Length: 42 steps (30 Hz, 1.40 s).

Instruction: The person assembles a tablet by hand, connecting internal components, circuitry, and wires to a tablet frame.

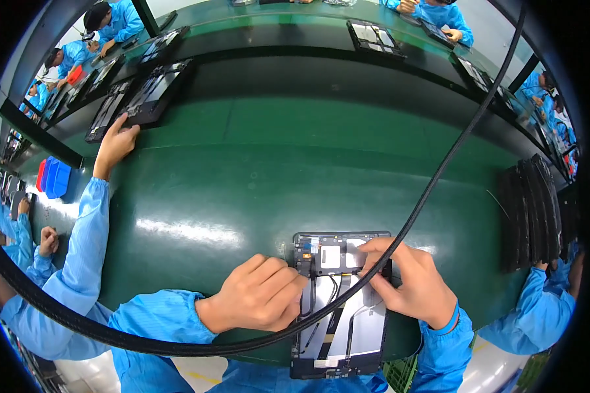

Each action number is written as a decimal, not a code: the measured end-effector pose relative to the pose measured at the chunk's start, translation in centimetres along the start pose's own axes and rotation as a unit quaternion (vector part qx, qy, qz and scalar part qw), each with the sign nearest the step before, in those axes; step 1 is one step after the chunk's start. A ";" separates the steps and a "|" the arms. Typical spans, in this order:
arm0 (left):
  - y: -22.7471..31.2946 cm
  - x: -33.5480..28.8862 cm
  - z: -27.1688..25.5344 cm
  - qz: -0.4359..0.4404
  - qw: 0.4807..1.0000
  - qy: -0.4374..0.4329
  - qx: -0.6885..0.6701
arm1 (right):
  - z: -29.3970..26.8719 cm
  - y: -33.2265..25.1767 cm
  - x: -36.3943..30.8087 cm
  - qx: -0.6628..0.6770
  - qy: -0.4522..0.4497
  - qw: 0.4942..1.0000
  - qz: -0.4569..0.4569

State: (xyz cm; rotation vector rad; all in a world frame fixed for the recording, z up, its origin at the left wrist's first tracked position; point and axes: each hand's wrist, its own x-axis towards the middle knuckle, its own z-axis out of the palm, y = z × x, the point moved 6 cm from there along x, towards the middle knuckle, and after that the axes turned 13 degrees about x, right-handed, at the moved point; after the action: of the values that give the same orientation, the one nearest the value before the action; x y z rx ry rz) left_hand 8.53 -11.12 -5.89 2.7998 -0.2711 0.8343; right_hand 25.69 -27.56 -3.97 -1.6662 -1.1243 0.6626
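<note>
An opened black tablet (367, 327) lies in front of me at the near edge of the table, its inner parts, white panels and thin dark cables exposed. My left hand (259, 295) is closed, its curled fingers against the tablet's left edge; whatever they grip is hidden. On the right side, my right hand (413, 281) reaches over the upper part of the tablet. Its thumb and index finger come together in a pinch near a small white plate, on something too small to make out. Part of that pinch lies behind a thick black cable.
The black cable (432, 187) loops across the view above the green table (242, 177). A co-worker's hand (117, 145) touches one of two opened tablets (154, 98) at the far left. Dark slabs (534, 213) stand stacked on the right. A blue bin (58, 178) sits left.
</note>
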 end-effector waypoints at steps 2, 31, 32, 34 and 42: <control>0.1 0.1 -0.1 0.029 0.999 0.007 0.019 | -0.7 -0.7 0.2 -0.022 -0.003 0.999 -0.031; 6.6 3.9 3.6 0.047 0.985 -0.163 -0.038 | -3.5 4.9 -0.8 0.211 -0.088 0.968 0.106; 6.6 4.0 3.4 0.047 0.985 -0.164 -0.036 | -3.4 4.7 -0.7 0.211 -0.089 0.968 0.103; 6.7 4.3 4.1 0.048 0.982 -0.178 -0.049 | -3.6 5.3 -1.1 0.215 -0.082 0.967 0.106; 6.8 4.5 4.1 0.055 0.977 -0.195 -0.070 | -3.5 5.3 -1.0 0.217 -0.086 0.968 0.090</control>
State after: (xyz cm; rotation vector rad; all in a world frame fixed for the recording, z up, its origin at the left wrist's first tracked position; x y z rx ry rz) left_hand 12.80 -19.17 -5.71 2.8117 -0.5272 0.2619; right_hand 30.12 -30.45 -7.65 -1.3584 -0.8720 1.1020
